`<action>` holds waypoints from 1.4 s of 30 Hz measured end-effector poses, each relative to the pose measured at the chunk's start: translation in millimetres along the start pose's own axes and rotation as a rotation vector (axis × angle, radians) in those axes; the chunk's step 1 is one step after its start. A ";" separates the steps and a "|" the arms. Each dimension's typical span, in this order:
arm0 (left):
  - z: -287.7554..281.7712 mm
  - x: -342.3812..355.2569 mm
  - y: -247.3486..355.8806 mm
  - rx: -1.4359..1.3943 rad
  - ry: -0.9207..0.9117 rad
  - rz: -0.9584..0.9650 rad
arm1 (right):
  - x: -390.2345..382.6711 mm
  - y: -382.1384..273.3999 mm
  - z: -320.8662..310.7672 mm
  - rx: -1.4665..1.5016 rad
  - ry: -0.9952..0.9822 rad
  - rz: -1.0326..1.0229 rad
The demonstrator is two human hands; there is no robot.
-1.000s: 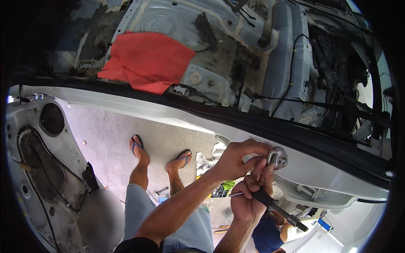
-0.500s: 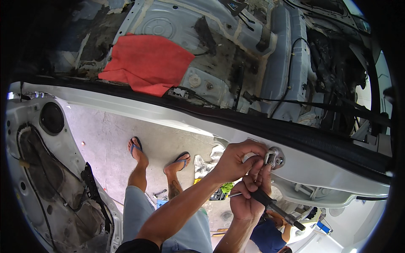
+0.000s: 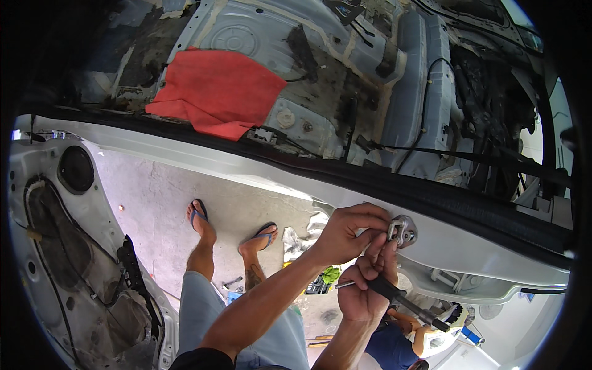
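My left hand [image 3: 353,233] pinches the edge of a metal door striker [image 3: 402,232], a U-shaped loop on a rounded plate, lying against the white car body. Fingertips of my right hand [image 3: 364,287] touch the striker's lower side. That same hand's curled fingers keep hold of a black-handled driver tool [image 3: 394,297]. Its dark shaft slants down to the right, away from the striker, and a thin silver rod pokes out to the left of the palm. Fingers partly hide the striker's left edge and whatever fastens it.
A red cloth [image 3: 216,92] lies on the stripped car floor [image 3: 336,92]. The open door panel [image 3: 92,259] stands at left. Below lie a tool case [image 3: 317,285] and a green cloth [image 3: 331,274] on the concrete. Another person [image 3: 394,342] is at lower right.
The fingers have shifted slightly, and more of the striker's loop shows now. Both hands remain at the striker, and the tool stays in the right hand.
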State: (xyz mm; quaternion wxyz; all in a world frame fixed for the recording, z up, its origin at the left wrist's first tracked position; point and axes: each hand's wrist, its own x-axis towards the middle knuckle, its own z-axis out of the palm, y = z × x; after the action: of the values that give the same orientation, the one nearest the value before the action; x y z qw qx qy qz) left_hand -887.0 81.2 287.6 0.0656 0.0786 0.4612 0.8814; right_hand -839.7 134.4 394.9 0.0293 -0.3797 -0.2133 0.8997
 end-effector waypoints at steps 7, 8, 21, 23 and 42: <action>2.8 0.5 2.6 0.029 0.055 0.080 | -0.1 0.6 -0.7 -0.002 0.017 0.006; 2.7 1.3 2.0 0.051 0.067 0.121 | 0.1 0.4 -0.9 -0.003 0.022 0.006; 5.1 -5.1 -1.7 -0.072 0.086 0.091 | -2.0 0.9 2.6 0.025 0.060 0.001; 3.1 -2.7 -3.9 0.082 0.119 0.154 | -1.5 -0.3 1.8 -0.004 0.045 0.013; 5.4 -2.1 -0.3 -0.061 0.047 -0.016 | -37.9 -6.7 -28.9 -0.103 0.199 0.108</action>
State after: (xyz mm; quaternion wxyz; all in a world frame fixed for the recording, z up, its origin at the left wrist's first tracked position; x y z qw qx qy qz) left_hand -883.8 85.2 290.3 0.0642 0.0521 0.4363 0.8960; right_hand -793.4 142.7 405.0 -0.0177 -0.4791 -0.2345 0.8457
